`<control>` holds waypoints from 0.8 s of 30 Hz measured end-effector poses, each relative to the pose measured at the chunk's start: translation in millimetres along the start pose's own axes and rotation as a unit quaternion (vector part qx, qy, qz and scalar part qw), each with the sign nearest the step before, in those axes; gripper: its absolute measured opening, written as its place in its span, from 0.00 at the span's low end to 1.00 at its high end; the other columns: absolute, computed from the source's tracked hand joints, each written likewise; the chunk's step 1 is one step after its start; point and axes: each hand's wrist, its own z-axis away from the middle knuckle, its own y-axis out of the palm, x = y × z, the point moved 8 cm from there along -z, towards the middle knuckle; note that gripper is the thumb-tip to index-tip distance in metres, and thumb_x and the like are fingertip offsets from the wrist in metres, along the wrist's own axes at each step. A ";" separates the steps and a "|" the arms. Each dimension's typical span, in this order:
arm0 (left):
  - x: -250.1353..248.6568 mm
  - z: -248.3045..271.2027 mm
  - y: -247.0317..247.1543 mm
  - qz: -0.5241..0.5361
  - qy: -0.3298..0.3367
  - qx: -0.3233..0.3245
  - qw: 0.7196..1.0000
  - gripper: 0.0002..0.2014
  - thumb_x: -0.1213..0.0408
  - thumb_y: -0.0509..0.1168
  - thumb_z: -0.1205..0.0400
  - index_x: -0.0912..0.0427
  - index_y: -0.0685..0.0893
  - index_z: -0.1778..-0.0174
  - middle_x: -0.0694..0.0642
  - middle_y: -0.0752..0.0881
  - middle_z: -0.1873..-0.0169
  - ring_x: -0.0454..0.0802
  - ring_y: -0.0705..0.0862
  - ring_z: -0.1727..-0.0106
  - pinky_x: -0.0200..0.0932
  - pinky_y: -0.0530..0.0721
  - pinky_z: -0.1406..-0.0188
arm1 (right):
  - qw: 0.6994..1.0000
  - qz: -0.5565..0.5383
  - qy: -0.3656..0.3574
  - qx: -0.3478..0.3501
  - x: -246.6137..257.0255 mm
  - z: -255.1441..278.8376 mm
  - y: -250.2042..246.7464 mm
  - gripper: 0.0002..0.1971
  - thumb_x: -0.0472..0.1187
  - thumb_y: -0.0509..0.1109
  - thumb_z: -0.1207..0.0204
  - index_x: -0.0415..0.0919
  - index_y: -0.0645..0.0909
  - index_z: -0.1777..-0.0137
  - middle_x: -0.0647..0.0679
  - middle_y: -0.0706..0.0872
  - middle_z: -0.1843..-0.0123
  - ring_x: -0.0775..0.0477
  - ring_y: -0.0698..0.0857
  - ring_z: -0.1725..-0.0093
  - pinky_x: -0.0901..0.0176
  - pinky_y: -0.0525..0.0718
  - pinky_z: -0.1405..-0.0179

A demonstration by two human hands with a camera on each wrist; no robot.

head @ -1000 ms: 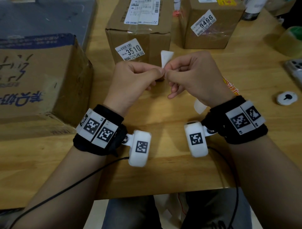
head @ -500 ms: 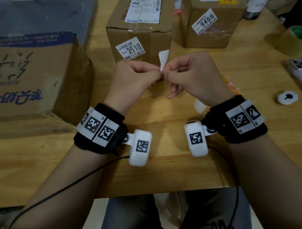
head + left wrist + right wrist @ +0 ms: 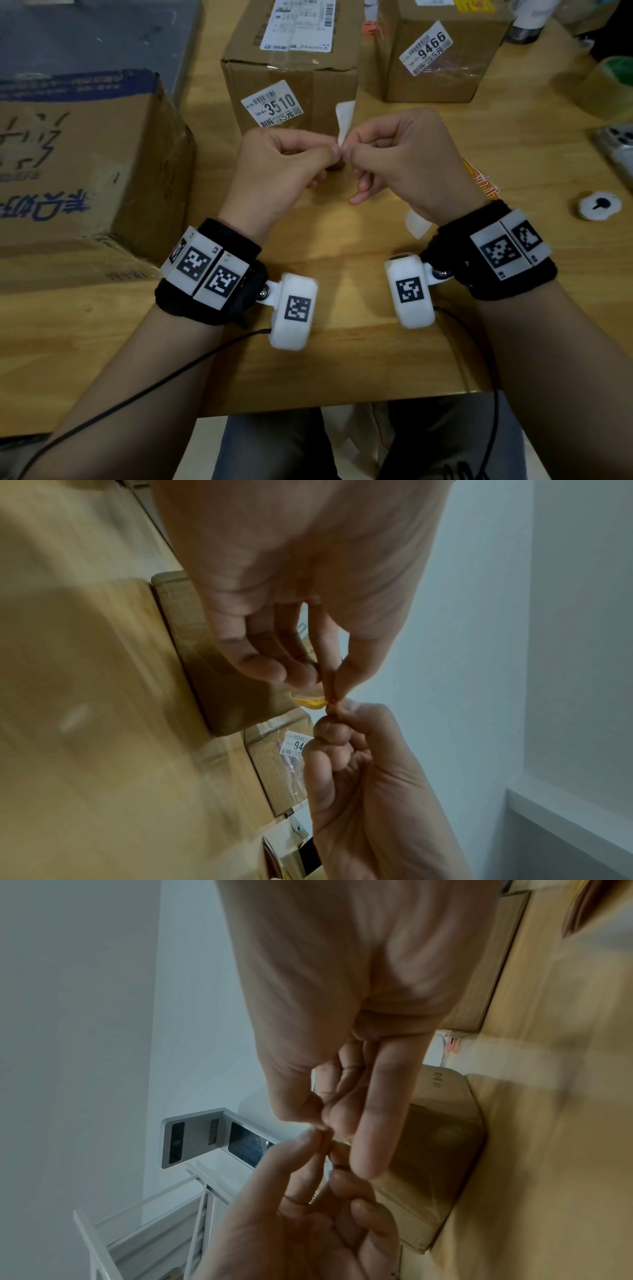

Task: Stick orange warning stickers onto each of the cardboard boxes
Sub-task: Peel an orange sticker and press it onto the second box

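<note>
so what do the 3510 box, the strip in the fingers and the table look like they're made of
3510 box: brown cardboard, matte, with glossy clear tape over its seam and paper labels.
Strip: thin white paper, probably sticker backing; it curls, and the left wrist view shows orange at the pinch.
Table: light wood with visible grain, slight sheen; perhaps veneer.

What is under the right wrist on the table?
Beside and under the right hand lie a stack of orange stickers and a white backing scrap on the table. The wristband covers most of both, so the count and print cannot be seen.
</note>
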 end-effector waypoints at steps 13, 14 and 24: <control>0.7 -1.7 -0.5 -0.008 0.016 -0.008 1.000 0.06 0.70 0.75 0.25 0.54 0.93 0.63 0.46 0.88 0.75 0.39 0.84 0.68 0.37 0.83 0.64 | 1.000 -0.005 0.009 0.002 -3.5 0.2 3.9 0.11 0.24 0.71 0.24 0.37 0.87 0.64 0.50 0.82 0.79 0.53 0.81 0.79 0.51 0.91 0.73; 1.1 -1.6 -0.6 -0.007 0.015 -0.010 1.000 0.05 0.70 0.75 0.25 0.55 0.93 0.63 0.46 0.89 0.74 0.39 0.84 0.68 0.37 0.84 0.64 | 1.000 -0.007 0.010 0.000 -3.9 0.0 3.5 0.10 0.24 0.71 0.24 0.37 0.87 0.63 0.50 0.82 0.79 0.53 0.81 0.79 0.51 0.91 0.73; -0.2 -0.9 -0.8 0.010 0.001 -0.007 1.000 0.04 0.63 0.76 0.21 0.57 0.95 0.54 0.46 0.90 0.72 0.39 0.84 0.68 0.37 0.83 0.66 | 0.999 -0.037 0.020 -0.023 -3.9 -2.4 -3.1 0.08 0.27 0.72 0.23 0.35 0.88 0.61 0.47 0.81 0.76 0.51 0.80 0.78 0.51 0.90 0.72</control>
